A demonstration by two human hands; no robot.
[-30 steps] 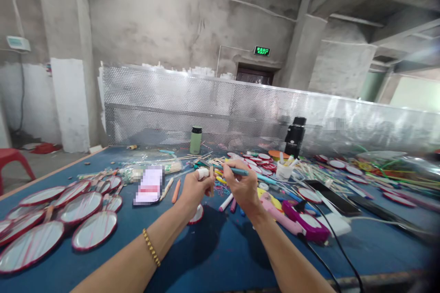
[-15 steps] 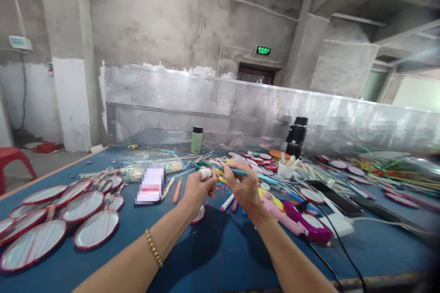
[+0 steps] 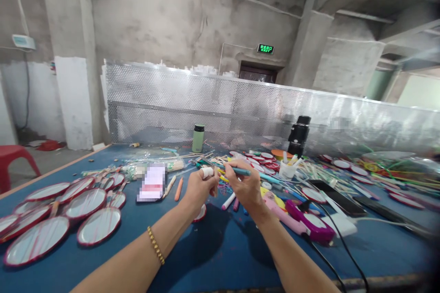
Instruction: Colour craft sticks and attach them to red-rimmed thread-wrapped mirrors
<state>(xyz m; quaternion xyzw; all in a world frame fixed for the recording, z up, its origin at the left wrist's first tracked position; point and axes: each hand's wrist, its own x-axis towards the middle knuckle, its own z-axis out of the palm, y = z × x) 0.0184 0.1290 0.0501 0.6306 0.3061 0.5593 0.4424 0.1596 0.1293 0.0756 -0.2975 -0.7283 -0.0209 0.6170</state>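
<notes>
along the left edge of the blue table, red-rimmed round discs laid flat in overlapping rows, several with stick handles. just beyond them, toward the far edge, a blurred pale card, an orange marker and loose sticks.

at the middle, left hand curled shut around a small wooden stick held upright, a white wrap on the thumb, a gold bead bracelet on the wrist. touching it from the right, right hand closed on a teal pen lying roughly level, tip brought to the stick. compared with a second ago, both hands sit a little higher and nearer the far edge, the same pinch kept on stick and pen; no disc taken up, nothing set down, so probably mid-marking on the stick rather than between pieces. partly hidden under the left hand, one small red-rimmed disc on the cloth.

right of the hands, scattered markers, a pink and purple glue gun with a black cable running off the near edge, a white cup of pens, a dark phone, more discs toward the right edge.

at the far edge, a green flask, a black cylinder, then a perforated metal screen. behind, bare concrete walls, a green exit sign over a doorway, a red stool at far left.
</notes>
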